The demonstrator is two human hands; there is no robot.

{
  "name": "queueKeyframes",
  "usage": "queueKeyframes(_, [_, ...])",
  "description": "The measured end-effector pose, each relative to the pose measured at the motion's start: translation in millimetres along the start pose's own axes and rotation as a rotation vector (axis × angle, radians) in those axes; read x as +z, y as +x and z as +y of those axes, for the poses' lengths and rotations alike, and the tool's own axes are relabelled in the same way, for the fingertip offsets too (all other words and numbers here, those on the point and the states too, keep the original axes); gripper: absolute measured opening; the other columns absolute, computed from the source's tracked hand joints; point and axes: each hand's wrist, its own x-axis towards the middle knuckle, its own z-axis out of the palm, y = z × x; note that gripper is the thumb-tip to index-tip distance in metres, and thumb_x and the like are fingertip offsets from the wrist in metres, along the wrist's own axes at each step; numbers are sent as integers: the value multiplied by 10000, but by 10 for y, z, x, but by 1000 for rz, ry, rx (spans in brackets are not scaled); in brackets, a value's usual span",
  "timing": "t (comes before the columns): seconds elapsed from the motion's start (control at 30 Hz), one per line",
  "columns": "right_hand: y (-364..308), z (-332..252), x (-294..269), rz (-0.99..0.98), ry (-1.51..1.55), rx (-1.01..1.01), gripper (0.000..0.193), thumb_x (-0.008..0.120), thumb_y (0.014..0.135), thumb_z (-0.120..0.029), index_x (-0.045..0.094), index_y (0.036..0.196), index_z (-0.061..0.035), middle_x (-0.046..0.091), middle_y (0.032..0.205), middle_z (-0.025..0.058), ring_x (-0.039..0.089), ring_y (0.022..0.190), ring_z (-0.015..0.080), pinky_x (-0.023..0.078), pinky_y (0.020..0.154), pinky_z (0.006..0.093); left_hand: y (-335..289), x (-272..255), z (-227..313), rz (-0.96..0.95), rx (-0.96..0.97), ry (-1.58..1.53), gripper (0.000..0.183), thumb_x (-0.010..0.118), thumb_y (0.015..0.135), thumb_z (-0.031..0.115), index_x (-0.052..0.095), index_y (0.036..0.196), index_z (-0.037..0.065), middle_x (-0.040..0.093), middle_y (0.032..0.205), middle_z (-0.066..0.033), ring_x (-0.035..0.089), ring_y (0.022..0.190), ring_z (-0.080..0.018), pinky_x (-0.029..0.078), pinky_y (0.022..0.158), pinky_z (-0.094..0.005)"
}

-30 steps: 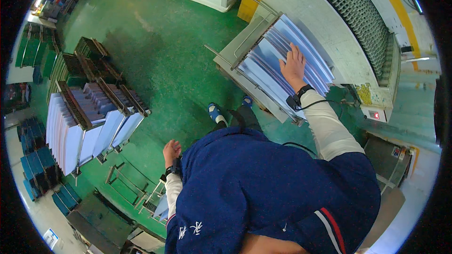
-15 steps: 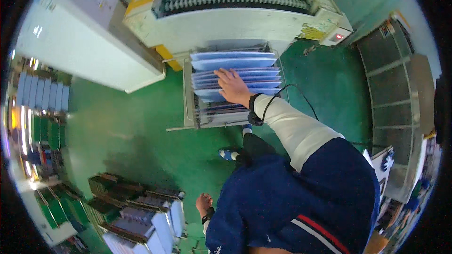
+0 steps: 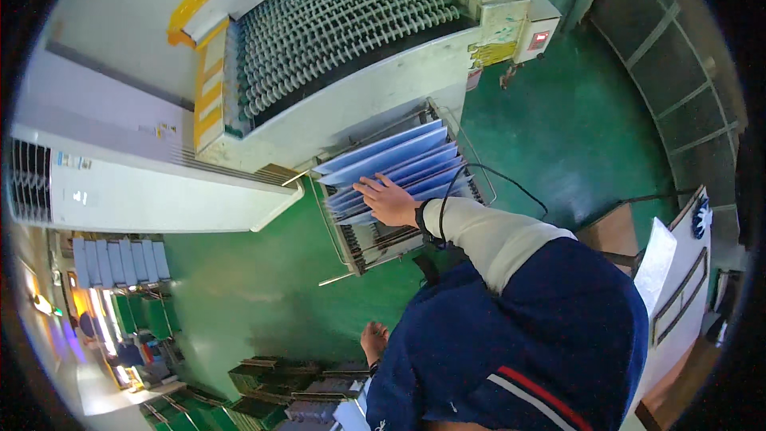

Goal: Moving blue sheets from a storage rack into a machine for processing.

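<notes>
My right hand (image 3: 388, 199) rests on the upper edges of several light-blue flat panels (image 3: 399, 158), its fingers apart. The panels stand in a row, tilted, inside a metal rack (image 3: 369, 255) in front of me. A dark wristband (image 3: 428, 223) with a thin black cord (image 3: 511, 179) circles my right wrist. Low at my side hangs my left hand (image 3: 373, 341), its fingers loosely curled with nothing visible in them; it touches no panel or rack.
Beyond the rack stands a machine with a bed of rollers (image 3: 343, 28) and a switch box (image 3: 536, 36). A tall white cabinet (image 3: 152, 195) is at left. More loaded racks (image 3: 303, 395) stand behind my left side. A screened metal frame (image 3: 666, 56) stands at far right.
The view has turned, so the rack and machine now appear slanted. My right hand stays on the panels, nearer their left ends. The left hand still hangs low.
</notes>
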Motion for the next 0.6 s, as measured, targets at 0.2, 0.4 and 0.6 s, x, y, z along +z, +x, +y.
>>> queueKeyframes(0.2, [-39,11,-62,-57,95,16,440,622,808,-279,620,1132,19,342,1474,136,248,1398,291,213,1126,518,73,261,693,95,262,540,297,569,926,251,565,1132,37,620,973,-120,613,815,-228,510,674,-361])
queueKeyframes(0.4, [75,121,-80,0,343,-7,382,674,756,-306,656,968,11,477,1341,160,414,1249,334,334,1000,512,122,836,1650,138,-9,-162,554,527,942,485,481,1271,41,597,1046,-114,592,802,-230,481,665,-356])
queueKeyframes(0.6, [257,471,-275,4,346,36,369,708,758,-320,638,962,-20,509,1282,153,444,1207,329,332,974,517,76,1374,2154,201,87,-80,740,556,877,611,406,1354,66,539,1172,-125,583,918,-240,474,693,-356])
